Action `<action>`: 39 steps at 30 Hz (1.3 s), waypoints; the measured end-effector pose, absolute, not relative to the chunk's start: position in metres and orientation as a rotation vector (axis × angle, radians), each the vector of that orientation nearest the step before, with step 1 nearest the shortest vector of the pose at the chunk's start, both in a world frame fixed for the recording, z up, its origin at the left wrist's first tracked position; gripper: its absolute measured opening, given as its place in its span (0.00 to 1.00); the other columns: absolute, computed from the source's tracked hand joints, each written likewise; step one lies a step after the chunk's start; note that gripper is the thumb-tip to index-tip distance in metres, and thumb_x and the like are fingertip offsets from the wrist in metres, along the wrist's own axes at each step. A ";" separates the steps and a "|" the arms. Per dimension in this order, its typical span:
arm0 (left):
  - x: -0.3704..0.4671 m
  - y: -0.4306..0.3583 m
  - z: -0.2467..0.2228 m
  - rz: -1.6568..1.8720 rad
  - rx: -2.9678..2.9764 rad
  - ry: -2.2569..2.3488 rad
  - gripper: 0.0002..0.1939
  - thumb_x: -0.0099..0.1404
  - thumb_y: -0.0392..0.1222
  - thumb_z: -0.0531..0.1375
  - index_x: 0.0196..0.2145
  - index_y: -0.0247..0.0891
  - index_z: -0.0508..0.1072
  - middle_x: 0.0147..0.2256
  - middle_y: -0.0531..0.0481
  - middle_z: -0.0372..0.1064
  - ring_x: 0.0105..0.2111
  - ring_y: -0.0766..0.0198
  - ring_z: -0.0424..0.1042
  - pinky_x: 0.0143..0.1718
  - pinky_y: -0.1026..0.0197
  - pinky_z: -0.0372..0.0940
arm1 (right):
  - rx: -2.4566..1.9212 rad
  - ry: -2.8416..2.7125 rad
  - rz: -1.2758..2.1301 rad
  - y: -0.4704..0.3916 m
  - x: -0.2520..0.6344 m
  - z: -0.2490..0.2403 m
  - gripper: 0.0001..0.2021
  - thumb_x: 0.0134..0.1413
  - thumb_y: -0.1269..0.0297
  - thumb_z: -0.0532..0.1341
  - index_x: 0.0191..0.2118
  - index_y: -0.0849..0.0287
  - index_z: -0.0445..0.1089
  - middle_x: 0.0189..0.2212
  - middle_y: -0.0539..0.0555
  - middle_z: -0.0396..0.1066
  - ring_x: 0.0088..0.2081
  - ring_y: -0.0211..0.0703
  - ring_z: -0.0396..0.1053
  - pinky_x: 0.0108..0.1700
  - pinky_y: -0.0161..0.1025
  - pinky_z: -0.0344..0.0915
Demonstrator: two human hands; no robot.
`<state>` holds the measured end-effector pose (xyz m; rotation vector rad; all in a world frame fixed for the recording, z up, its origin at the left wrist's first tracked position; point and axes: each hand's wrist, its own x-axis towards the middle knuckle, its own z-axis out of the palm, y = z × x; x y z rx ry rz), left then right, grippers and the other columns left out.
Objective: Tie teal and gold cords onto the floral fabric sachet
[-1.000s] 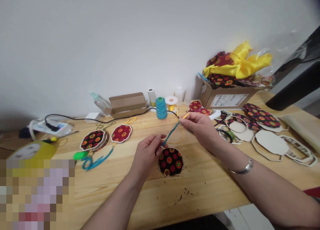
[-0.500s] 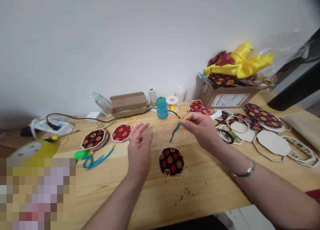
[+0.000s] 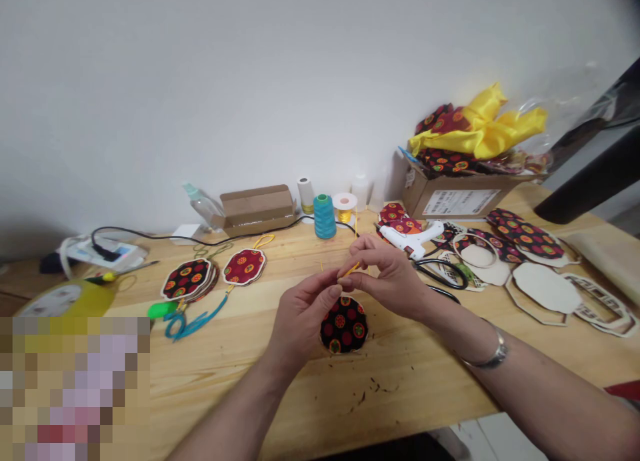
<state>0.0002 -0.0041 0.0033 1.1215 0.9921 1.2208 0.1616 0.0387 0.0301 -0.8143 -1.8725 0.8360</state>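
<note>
Pinched snug, my right grip point(image 3: 384, 274) has the yellow cord point(image 3: 353, 269), its long axis slanting near-left to far-right, up by the patterned disc's point(image 3: 345, 327) far edge; my left grip point(image 3: 306, 304) meets it, fingertips bunched, hold hidden, can't tell.

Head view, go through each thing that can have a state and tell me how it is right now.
Right hand, grip pinching yellow cord
Left hand, close against the right; grip unclear
Black patterned disc, lying flat, partly hidden
Red patterned ornament, lying flat
Glue gun, lying on its side
Teal thread cone, upright
Small cardboard box, open
Large cardboard box, open, overfull
</note>
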 end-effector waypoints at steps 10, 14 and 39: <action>-0.002 -0.004 0.013 1.109 1.142 1.128 0.08 0.56 0.42 0.62 0.32 0.37 0.78 0.22 0.53 0.70 0.26 0.67 0.66 0.34 0.64 0.61 | -0.771 -1.817 1.029 0.041 0.159 0.030 0.03 0.49 0.66 0.63 0.28 0.57 0.74 0.29 0.51 0.65 0.35 0.37 0.63 0.36 0.36 0.61; -0.002 -0.004 0.014 1.179 1.052 0.991 0.06 0.58 0.41 0.61 0.29 0.36 0.77 0.23 0.52 0.69 0.27 0.68 0.66 0.34 0.63 0.60 | -0.813 -1.754 1.144 0.041 0.159 0.029 0.08 0.55 0.64 0.57 0.35 0.59 0.74 0.32 0.53 0.71 0.36 0.38 0.67 0.40 0.38 0.63; -0.014 -0.018 0.021 1.021 1.047 0.470 0.13 0.55 0.49 0.62 0.20 0.38 0.77 0.17 0.45 0.67 0.29 0.57 0.69 0.30 0.58 0.59 | -1.081 -1.681 1.051 0.081 0.148 0.048 0.12 0.52 0.58 0.58 0.30 0.60 0.74 0.32 0.53 0.75 0.37 0.43 0.69 0.44 0.42 0.62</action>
